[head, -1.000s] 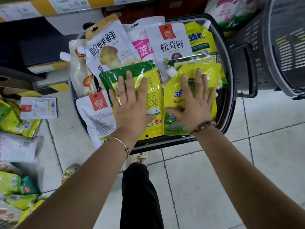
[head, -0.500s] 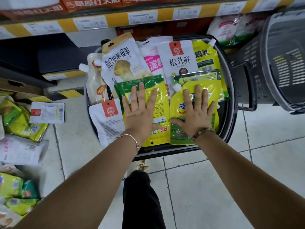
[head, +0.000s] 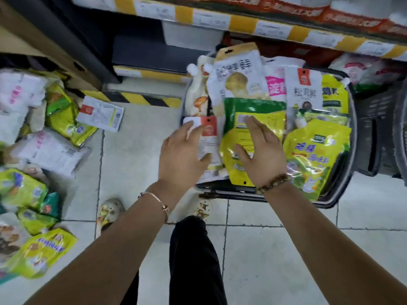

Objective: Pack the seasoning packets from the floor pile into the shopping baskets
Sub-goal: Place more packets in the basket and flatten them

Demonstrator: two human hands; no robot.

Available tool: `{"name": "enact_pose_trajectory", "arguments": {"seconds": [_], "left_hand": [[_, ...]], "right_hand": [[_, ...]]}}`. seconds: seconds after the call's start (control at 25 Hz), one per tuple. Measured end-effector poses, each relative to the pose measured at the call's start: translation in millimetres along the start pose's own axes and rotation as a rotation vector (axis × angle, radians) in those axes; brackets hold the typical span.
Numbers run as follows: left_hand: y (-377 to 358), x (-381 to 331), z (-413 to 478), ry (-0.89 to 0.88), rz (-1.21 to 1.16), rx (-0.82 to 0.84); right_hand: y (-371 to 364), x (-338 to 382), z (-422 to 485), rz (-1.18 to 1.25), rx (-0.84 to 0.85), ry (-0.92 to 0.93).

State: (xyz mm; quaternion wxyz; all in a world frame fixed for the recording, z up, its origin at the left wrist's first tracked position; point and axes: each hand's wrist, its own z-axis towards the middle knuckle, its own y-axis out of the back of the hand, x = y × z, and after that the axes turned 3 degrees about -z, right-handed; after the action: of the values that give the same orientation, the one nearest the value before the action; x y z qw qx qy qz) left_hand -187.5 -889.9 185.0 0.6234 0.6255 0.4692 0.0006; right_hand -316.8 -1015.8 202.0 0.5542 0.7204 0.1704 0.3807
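On pale floor tiles [head: 264,249], far and right of centre: a black oval plastic shopping basket [head: 224,190], filled with seasoning packets lying flat and overlapping. Over its near-left part, left hand [head: 182,155], palm down, fingers loosely spread and relaxed, gripping nothing, above a white packet with a red square label [head: 210,130]. Cannot tell through the blur whether touching it. Just right of that, right hand [head: 262,155], fingers straight and close together, thumb out to the left, also gripping nothing, above a green-and-yellow flat packet [head: 273,122] in the middle of the basket. Contact again impossible to judge. Thin metal bangle [head: 164,208] on the left wrist, brown beaded bracelet [head: 273,183] on the right.

Right of the green-and-yellow packet, a glossy yellow spouted pouch with blue characters [head: 315,155], against the basket's right wall. Farther back, partly overlapped by those: a white packet with a mushroom picture [head: 237,78], a white packet with a pink band [head: 275,86], and a white packet with dark characters under a red label [head: 305,91].

Well apart to the left, on the floor: the pile of packets not yet packed. Among them, yellow-green pouches [head: 63,115], a plump white bag [head: 50,150], a flat white packet with a red corner label [head: 101,113] at the far-right edge, and a yellow pouch [head: 39,254] nearest.

Just right of the full basket, a dark grey slatted basket [head: 374,139]. Along the far edge, a shelf rail with yellow and white price strips [head: 242,23]. Near, between the forearms, a black trouser leg [head: 193,260]; left of it, a patterned clog [head: 110,212].
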Motion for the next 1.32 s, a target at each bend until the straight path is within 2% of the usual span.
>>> {"name": "enact_pose_trajectory", "arguments": {"seconds": [0.28,0.56,0.76,1.04,1.32], "left_hand": [[92,155,-71,0.398,-0.096,-0.203],[180,302,-143,0.606,-0.124,-0.295],[226,376,-170,0.738,-0.202,-0.344],[247,456,-164,0.886,-0.319,-0.388],[230,508,-92,1.021,-0.387,-0.334]], "right_hand": [[-75,163,15,-0.052,0.281,0.17],[-156,330,14,-0.137,0.537,0.27],[-189,429,27,-0.151,0.614,0.321],[-242,499,82,-0.197,0.681,0.432],[-302,507,186,-0.168,0.723,0.318]]}}
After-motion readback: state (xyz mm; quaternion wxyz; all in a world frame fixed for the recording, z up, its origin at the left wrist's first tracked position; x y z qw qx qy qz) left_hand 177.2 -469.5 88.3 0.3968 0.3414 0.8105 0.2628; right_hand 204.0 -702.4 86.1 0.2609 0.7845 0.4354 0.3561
